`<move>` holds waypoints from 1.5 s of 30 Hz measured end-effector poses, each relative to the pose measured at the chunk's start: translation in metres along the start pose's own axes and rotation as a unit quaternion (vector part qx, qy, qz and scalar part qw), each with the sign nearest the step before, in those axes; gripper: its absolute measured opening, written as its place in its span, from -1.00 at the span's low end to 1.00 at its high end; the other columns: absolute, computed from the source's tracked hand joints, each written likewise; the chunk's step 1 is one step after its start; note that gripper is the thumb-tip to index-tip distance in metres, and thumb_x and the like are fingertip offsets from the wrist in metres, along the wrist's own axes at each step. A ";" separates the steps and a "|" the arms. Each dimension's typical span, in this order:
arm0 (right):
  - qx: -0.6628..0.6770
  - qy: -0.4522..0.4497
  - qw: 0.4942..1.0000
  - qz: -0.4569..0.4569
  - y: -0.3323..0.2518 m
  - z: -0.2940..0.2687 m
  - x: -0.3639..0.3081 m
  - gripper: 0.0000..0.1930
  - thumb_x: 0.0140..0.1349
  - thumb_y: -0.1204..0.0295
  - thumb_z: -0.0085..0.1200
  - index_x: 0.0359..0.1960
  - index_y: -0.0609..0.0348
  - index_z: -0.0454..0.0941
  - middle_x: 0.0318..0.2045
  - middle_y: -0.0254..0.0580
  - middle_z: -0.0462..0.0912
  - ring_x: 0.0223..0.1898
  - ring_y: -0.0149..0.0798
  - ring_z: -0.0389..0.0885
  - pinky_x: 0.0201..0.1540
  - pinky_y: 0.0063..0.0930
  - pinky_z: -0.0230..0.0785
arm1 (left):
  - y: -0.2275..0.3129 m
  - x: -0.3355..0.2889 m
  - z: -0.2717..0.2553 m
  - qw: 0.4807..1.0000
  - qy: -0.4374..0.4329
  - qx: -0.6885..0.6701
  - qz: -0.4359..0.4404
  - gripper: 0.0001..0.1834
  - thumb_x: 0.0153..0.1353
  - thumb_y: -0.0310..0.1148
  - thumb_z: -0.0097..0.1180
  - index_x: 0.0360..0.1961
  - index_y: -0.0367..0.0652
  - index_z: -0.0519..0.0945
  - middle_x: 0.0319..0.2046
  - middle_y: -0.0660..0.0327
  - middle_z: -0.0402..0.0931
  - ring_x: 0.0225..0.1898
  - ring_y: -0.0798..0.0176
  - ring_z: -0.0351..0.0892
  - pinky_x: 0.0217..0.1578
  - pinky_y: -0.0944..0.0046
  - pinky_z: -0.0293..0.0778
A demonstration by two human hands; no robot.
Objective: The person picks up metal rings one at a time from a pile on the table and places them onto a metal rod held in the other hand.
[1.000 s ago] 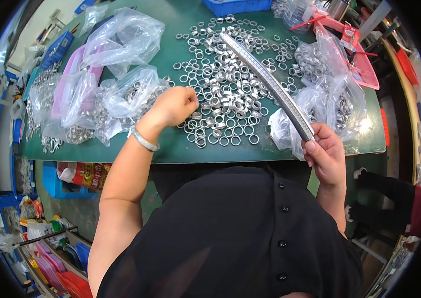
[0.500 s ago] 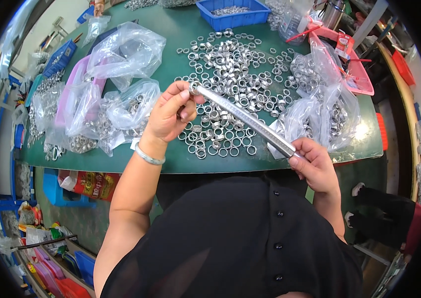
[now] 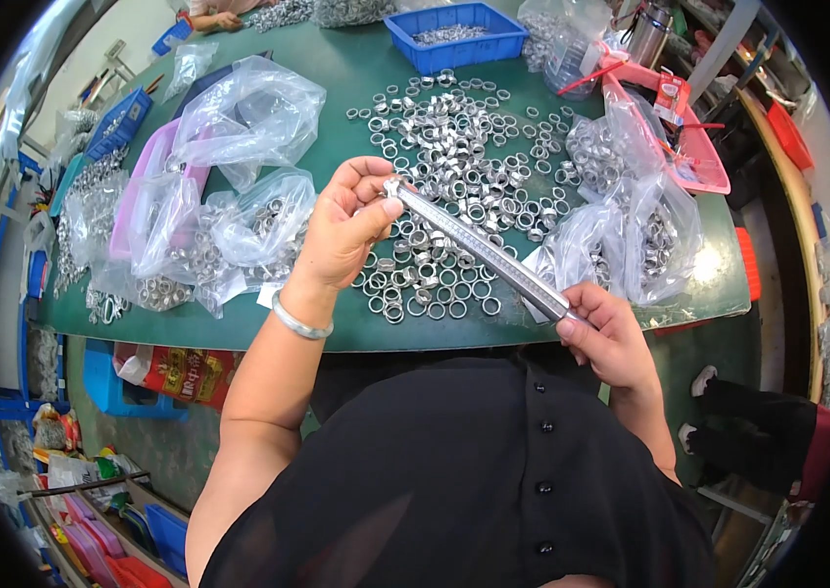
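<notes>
My left hand [image 3: 344, 220] pinches a silver ring [image 3: 392, 186] between thumb and fingers at the thin end of a ring mandrel. Whether the ring sits around the tip or just beside it, I cannot tell. The ring mandrel [image 3: 484, 250] is a tapered metal rod with fine markings, slanting down to the right. Around its thick end my right hand [image 3: 613, 338] is closed. Beneath the rod, a wide spread of loose silver rings [image 3: 459, 147] lies on the green table [image 3: 356, 328].
Clear plastic bags of rings lie left [image 3: 258, 211] and right [image 3: 665, 245]. A blue bin [image 3: 454, 39] of small metal parts stands at the back. Pink trays are at the left [image 3: 129, 220] and right [image 3: 704, 157]. Far left, another person's hand [image 3: 227, 20] rests near the table's edge.
My left hand has moved slightly right and down with the ring, its thumb now pointing along toward the rod's tip. The other person's arm has come further into view.
</notes>
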State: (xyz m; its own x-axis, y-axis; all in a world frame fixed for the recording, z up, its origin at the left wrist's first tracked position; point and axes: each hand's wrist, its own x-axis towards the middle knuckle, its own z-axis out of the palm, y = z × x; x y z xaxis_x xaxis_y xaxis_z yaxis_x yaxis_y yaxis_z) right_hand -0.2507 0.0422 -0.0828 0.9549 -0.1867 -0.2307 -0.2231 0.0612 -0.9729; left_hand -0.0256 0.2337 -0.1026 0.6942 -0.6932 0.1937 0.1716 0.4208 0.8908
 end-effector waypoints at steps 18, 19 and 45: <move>0.082 -0.060 0.995 -0.013 0.023 0.021 0.019 -0.79 0.11 0.45 -0.02 -0.25 0.28 0.34 -0.56 -0.41 0.38 -0.62 -0.62 0.27 -0.59 -0.78 0.14 | -0.016 -0.009 0.011 0.970 -0.164 -0.093 -0.155 -0.64 -0.20 -0.56 0.23 -0.28 -0.27 0.46 -0.30 0.18 0.41 -0.26 0.36 0.40 -0.27 0.46 0.35; 0.077 -0.061 0.995 -0.016 0.025 0.021 0.019 -0.79 0.11 0.45 -0.02 -0.25 0.28 0.34 -0.56 -0.41 0.38 -0.62 -0.62 0.27 -0.59 -0.78 0.14 | -0.016 -0.009 0.011 0.971 -0.162 -0.087 -0.154 -0.64 -0.21 -0.57 0.24 -0.29 -0.27 0.47 -0.30 0.18 0.40 -0.25 0.35 0.39 -0.25 0.44 0.34; 0.038 -0.049 0.997 -0.054 0.023 0.024 0.019 -0.80 0.10 0.53 -0.02 -0.23 0.27 0.34 -0.51 -0.46 0.36 -0.57 -0.67 0.21 -0.54 -0.80 0.07 | -0.009 -0.014 0.016 0.979 -0.149 -0.039 -0.131 -0.64 -0.21 -0.67 0.20 -0.28 -0.32 0.46 -0.35 0.18 0.46 -0.32 0.36 0.48 -0.31 0.46 0.45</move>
State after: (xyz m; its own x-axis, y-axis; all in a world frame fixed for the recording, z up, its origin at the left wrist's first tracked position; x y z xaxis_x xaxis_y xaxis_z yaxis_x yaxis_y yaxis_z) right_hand -0.2325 0.0641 -0.1096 0.9880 -0.1004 -0.1175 -0.1051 0.1210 -0.9871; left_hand -0.0485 0.2302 -0.1067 0.3873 -0.9180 0.0850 0.3767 0.2417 0.8943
